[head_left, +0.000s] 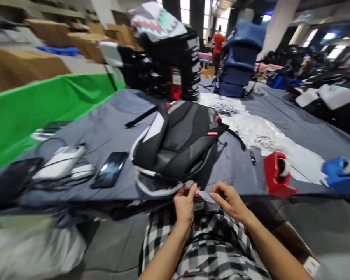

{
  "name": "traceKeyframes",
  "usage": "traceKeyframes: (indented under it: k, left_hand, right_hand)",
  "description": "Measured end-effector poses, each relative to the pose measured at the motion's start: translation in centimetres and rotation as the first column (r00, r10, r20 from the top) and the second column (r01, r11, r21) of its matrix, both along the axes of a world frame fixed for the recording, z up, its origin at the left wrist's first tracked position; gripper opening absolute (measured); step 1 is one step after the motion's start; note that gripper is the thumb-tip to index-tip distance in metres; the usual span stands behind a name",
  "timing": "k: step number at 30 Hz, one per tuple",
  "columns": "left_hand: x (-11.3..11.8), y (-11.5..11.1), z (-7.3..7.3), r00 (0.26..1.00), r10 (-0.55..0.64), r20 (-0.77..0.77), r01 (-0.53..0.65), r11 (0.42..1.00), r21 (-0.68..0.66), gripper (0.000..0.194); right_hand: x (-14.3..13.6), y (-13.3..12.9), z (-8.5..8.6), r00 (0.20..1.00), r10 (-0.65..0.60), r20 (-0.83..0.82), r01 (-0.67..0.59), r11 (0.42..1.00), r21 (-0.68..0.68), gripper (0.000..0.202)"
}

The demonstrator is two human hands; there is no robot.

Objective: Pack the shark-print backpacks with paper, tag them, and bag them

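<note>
A black and grey backpack (183, 136) lies on the table in front of me, its shoulder straps facing up and a small red label on one strap. At its near edge, my left hand (185, 204) is closed in a pinch on a thin whitish strip (204, 195). The strip looks soft and slightly see-through; its exact kind is unclear. To the right, my right hand (229, 200) has thumb and forefinger pressed together at the strip's other end. A dark and pale tag (198, 204) shows below the strip, between the hands.
Left of the backpack lie a phone (110, 170), a white device with cables (60, 162) and a black pouch (14, 177). Red (278, 175) and blue (340, 174) tape dispensers stand right, near crumpled clear plastic (259, 132). Stacked backpacks (169, 58) rise behind. A person (218, 44) stands far back.
</note>
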State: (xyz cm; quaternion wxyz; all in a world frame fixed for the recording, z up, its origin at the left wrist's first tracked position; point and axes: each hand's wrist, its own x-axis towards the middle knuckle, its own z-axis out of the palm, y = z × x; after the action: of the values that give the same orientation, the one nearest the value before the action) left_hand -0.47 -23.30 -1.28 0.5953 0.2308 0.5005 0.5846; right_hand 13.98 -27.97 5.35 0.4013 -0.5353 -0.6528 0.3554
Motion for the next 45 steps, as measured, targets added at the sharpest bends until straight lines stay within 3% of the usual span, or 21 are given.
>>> traceKeyframes:
  k: [3,7,11,16,24,28,33,39,42,45]
  left_hand:
    - [0.0,0.2,0.4,1.000,0.006,-0.025,-0.004,0.997,0.074,0.038]
    - [-0.2,0.3,0.2,0.998,-0.005,-0.055,0.011,0.994,0.110,0.033]
    - [-0.4,0.3,-0.2,0.996,-0.012,-0.086,0.022,0.993,0.117,0.026]
    - [-0.6,0.5,0.0,0.994,-0.039,-0.098,0.051,0.992,0.117,0.026]
    - [-1.1,-0.2,-0.2,0.989,-0.142,-0.030,0.145,0.973,0.181,0.037]
    - [-0.7,-0.1,-1.0,0.998,-0.051,0.032,0.048,0.994,0.102,0.042]
    - [-0.5,0.1,-1.5,0.990,-0.017,0.136,0.012,0.999,0.041,0.049]
    - [-0.5,0.0,-0.9,0.996,0.012,0.085,-0.014,1.000,0.024,0.052]
    - [-0.4,0.1,-0.8,0.997,0.025,0.070,-0.026,1.000,0.008,0.053]
    - [-0.6,0.1,-0.8,0.997,0.014,0.073,-0.015,1.000,0.011,0.054]
  right_hand:
    - [-1.3,3.3,1.1,0.909,0.161,0.384,-0.236,0.959,0.156,0.030]
    - [-2.0,6.2,-0.2,0.734,0.030,0.678,-0.266,0.932,0.248,0.017]
    - [-2.5,6.4,-0.9,0.632,-0.076,0.771,-0.248,0.923,0.293,0.011]
    - [-3.0,6.2,-0.3,0.580,-0.127,0.805,-0.234,0.920,0.314,0.012]
    - [-3.0,6.2,-0.5,0.609,-0.127,0.783,-0.203,0.929,0.308,0.013]
    - [-2.3,6.1,-0.4,0.691,-0.031,0.722,-0.167,0.965,0.201,0.011]
    - [-1.6,6.2,-1.1,0.805,0.053,0.591,-0.133,0.987,0.092,0.010]
    - [-2.8,7.2,-2.4,0.939,0.096,0.330,-0.097,0.995,-0.012,0.022]
    - [-3.0,7.7,-2.6,0.951,0.126,0.282,-0.106,0.991,-0.086,0.024]
    - [-3.0,7.2,-2.7,0.932,0.030,0.362,0.003,0.996,-0.090,0.020]
